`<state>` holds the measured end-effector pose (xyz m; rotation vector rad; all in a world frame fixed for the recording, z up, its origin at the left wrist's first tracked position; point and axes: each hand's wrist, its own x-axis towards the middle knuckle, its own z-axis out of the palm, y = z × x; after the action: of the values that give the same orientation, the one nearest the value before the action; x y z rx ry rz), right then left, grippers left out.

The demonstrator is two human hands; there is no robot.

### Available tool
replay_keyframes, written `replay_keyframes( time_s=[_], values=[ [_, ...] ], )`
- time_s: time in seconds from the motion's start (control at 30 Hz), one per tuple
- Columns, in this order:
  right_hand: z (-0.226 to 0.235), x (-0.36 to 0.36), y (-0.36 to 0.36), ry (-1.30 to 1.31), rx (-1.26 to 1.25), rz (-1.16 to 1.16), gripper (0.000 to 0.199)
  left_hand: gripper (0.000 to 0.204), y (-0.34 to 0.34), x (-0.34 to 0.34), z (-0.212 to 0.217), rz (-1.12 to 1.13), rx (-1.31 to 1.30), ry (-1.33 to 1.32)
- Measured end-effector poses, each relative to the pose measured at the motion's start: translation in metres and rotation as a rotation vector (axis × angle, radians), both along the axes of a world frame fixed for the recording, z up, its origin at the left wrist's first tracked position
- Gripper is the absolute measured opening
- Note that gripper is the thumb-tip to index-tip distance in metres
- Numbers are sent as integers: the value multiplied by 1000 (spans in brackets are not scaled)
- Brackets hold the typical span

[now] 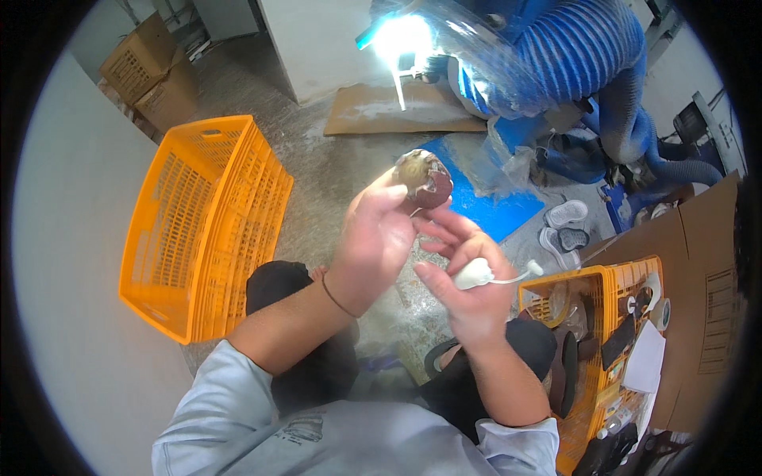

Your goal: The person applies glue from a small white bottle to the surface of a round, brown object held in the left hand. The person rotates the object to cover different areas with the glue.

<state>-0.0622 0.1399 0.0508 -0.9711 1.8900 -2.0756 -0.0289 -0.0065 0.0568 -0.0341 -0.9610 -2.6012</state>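
The piece (426,181) sits high in the left hand (377,238), curled round it; it probably wants a steady grip, with the bottle (471,274) kept clear. It looks rounded, tan on one side, dark red on the other, ragged and pale between. The right hand (481,295), half-curled, holds that white bottle near the piece. Beyond lies a blue sheet (510,213).

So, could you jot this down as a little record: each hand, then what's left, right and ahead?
Left hand: holds a rounded brown and dark-red piece
Right hand: holds a white bulb-shaped piece with a thin cord; fingers close to the left hand
Left side: orange crates
Right side: orange crate with assorted items
Ahead: blue ribbed hose, bright light
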Motion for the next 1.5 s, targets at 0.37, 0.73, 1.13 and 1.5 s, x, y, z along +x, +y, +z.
replay_keyframes(
  time_s=[0.37,0.73,1.13,1.5],
  values=[
    [10,0,54,174,417,-39,43,55,-11,21,-33,-308,35,-238],
    [17,-13,63,672,392,45,38,72,-4,31,-38,-253,-272,-300],
    [22,-14,63,804,400,-31,35,61,-1,33,-33,-262,-268,-199],
    [24,-11,60,780,446,-34,35,70,0,34,-32,-232,-316,-291]
  ],
)
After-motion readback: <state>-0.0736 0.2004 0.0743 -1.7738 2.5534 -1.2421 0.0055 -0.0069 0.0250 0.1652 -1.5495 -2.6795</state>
